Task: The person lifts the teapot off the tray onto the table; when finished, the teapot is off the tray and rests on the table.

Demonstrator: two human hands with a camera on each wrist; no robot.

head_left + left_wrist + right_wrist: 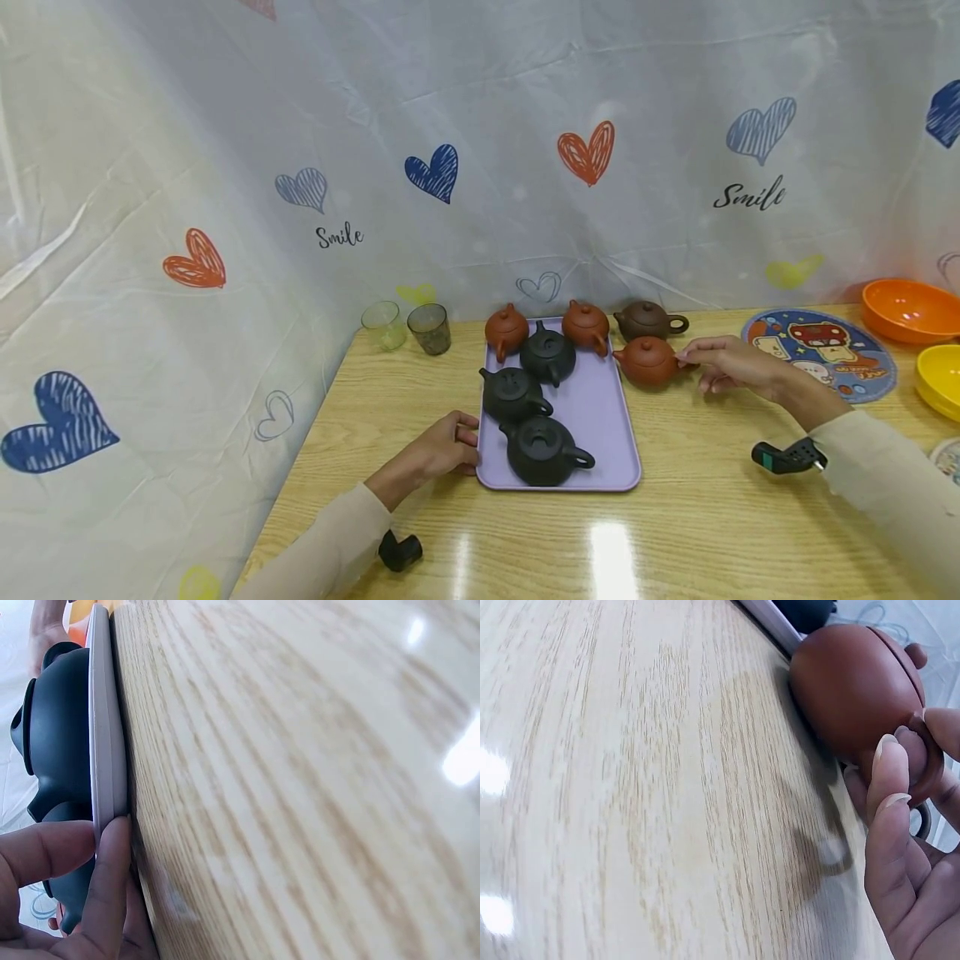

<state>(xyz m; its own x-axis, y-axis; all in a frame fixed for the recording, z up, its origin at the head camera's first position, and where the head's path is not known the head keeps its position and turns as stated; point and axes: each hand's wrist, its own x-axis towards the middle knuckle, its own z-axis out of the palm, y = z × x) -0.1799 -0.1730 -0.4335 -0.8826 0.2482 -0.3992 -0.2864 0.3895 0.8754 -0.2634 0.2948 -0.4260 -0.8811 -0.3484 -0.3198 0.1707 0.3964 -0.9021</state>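
Observation:
A lavender tray (pixel 592 433) lies on the wooden table, and my left hand (pixel 444 446) pinches its left rim between thumb and fingers. On the tray sit black teapots, the nearest one (pixel 542 454) at the front, another (pixel 512 393) at the left edge and a third (pixel 547 354) behind. Two small orange-brown teapots (pixel 507 331) stand at the tray's back corners. Right of the tray is a reddish-brown teapot (pixel 647 363); my right hand (pixel 731 367) pinches its handle (pixel 928 769). Behind that teapot stands a dark brown teapot (pixel 647 320).
Two glasses, one greenish (pixel 384 327) and one grey (pixel 431 330), stand at the back left. A round cartoon mat (pixel 862 354) lies beyond my right hand. Orange (pixel 907 312) and yellow bowls (pixel 941 379) are at the far right. A heart-printed curtain (pixel 480 167) hangs behind the table.

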